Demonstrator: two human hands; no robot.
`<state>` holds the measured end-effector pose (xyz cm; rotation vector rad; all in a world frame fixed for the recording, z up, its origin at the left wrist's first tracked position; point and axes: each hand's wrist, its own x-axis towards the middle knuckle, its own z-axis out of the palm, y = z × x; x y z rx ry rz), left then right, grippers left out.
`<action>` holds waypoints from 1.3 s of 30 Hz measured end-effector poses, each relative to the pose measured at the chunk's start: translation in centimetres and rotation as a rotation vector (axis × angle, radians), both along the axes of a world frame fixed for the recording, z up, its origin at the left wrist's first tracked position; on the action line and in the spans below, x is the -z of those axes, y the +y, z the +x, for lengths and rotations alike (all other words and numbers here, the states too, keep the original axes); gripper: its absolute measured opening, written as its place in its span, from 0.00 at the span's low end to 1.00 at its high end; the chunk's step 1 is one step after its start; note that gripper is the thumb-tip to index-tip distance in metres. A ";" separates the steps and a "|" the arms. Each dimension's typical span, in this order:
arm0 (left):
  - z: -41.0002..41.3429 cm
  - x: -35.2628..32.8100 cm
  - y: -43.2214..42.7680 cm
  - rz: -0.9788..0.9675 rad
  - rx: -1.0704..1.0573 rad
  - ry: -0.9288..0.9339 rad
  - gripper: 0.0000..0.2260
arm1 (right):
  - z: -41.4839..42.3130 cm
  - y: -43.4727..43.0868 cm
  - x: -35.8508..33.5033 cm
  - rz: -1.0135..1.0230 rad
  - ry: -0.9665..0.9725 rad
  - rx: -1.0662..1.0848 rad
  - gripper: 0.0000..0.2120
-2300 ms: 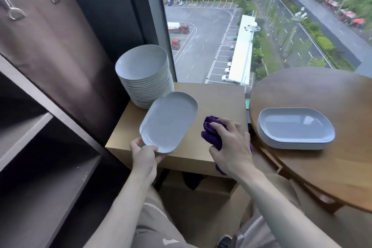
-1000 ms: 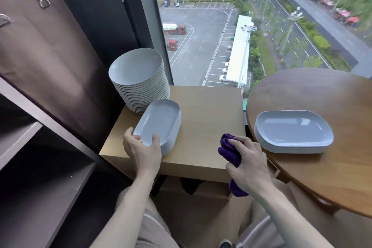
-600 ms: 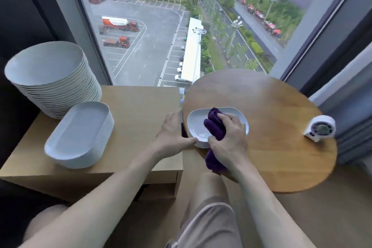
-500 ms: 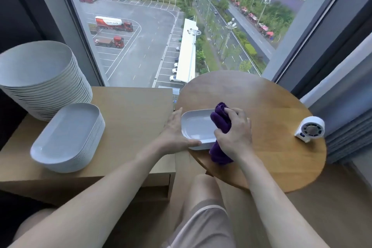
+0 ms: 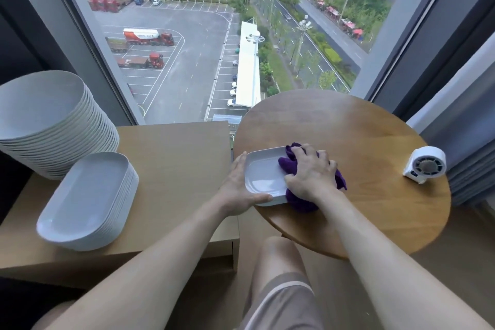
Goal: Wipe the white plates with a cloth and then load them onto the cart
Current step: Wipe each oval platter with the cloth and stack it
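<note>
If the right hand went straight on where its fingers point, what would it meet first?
Nothing close: past the right hand and purple cloth lies only bare round table, then probably the window.

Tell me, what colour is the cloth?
Purple. The cloth shows best in the head view.
</note>
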<state>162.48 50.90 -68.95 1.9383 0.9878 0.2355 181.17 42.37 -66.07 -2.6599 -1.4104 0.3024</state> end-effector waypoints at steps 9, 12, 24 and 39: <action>0.1 0.3 0.9 -0.067 0.027 -0.003 0.59 | -2.5 2.7 -0.4 -0.032 0.074 -0.265 0.34; 0.1 0.2 1.1 -0.075 0.034 0.011 0.61 | -3.1 3.1 -0.8 -0.063 0.114 -0.364 0.36; 0.1 -1.4 0.8 -0.069 0.030 0.167 0.61 | -3.2 0.7 -2.3 -0.148 0.079 -0.620 0.30; -0.1 -0.4 1.1 -0.137 0.018 0.073 0.60 | 4.3 -1.2 -2.2 -0.192 -0.003 -0.203 0.31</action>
